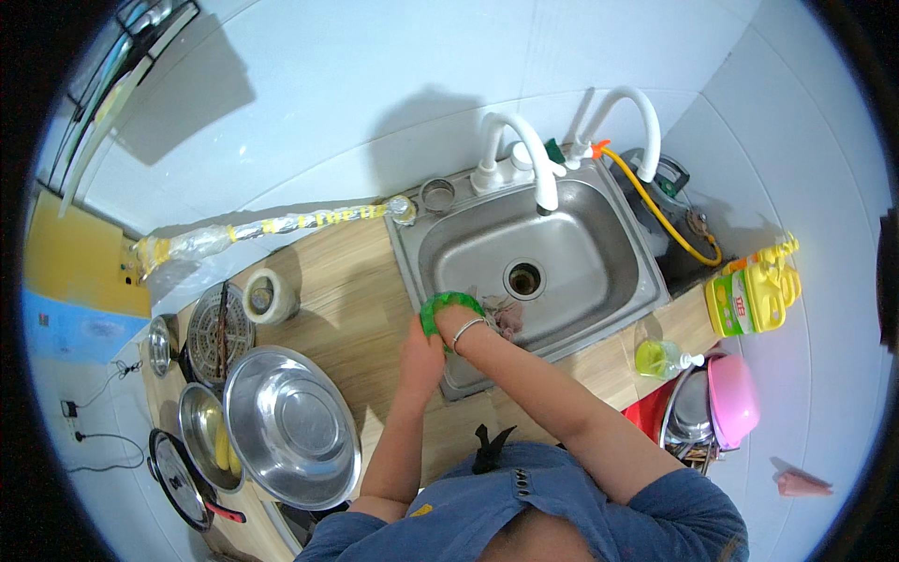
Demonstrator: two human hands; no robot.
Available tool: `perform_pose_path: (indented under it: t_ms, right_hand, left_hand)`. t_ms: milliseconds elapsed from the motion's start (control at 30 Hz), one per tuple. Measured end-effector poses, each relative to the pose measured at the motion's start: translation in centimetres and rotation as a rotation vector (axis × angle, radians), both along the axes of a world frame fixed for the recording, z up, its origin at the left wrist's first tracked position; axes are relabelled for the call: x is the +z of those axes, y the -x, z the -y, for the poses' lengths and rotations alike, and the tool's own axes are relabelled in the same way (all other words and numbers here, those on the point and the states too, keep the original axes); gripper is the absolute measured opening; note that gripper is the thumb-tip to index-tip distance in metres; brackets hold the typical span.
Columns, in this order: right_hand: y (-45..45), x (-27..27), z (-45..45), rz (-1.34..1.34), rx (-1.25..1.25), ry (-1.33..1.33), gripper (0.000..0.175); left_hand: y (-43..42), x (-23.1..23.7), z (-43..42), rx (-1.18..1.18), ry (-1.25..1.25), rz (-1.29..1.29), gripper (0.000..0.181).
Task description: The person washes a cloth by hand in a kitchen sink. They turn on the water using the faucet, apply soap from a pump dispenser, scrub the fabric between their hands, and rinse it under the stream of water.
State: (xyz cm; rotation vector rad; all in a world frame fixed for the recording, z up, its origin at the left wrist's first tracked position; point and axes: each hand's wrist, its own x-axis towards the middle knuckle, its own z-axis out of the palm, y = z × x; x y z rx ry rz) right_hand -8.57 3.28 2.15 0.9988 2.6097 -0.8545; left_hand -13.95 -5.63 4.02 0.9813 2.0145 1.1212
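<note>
At the left rim of the stainless steel sink point(597, 281), my left hand point(423, 348) grips the side of a small green vessel point(430, 324), seemingly plastic. My right hand point(455, 322), with a bracelet point(465, 333) at the wrist, reaches into or over this vessel. Its fingers are hidden, so what they hold cannot be told. A wet, greyish-pink rag point(507, 315) lies in the basin just right of my right hand. The round drain point(524, 278) is beyond it. Above the basin curves a white faucet point(542, 158); no running water is visible.
Left on the wooden counter point(337, 260) stand a large steel basin point(281, 435), a steel bowl with bananas point(204, 411), a lidded pan point(175, 478) and a stone mortar point(267, 298). To the right are a soap bottle point(657, 360), yellow jugs point(751, 298) and a pink basin point(734, 400).
</note>
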Motion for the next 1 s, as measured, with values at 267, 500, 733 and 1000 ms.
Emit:
perform_pose_path:
  t_ms: [267,500,733,1000]
  right_hand:
    - [-3.2,1.1,-0.1,0.036,0.012,0.009,0.018]
    - [-4.4,3.5,-1.6,-0.152,-0.028,-0.143,0.015]
    - [-7.0,7.1,-4.6,-0.540,-0.415,0.614,0.014]
    - [-9.3,-11.2,-4.8,-0.118,-0.335,0.060,0.016]
  left_hand:
    - [-1.6,-2.2,-0.7,-0.120,0.217,-0.251,0.035]
    - [-1.1,-0.3,-3.8,-0.190,0.305,-0.050,0.036]
    - [3.3,2.6,-4.6,0.083,0.371,0.250,0.026]
    - [10.6,3.4,-1.5,0.383,0.199,0.198,0.024]
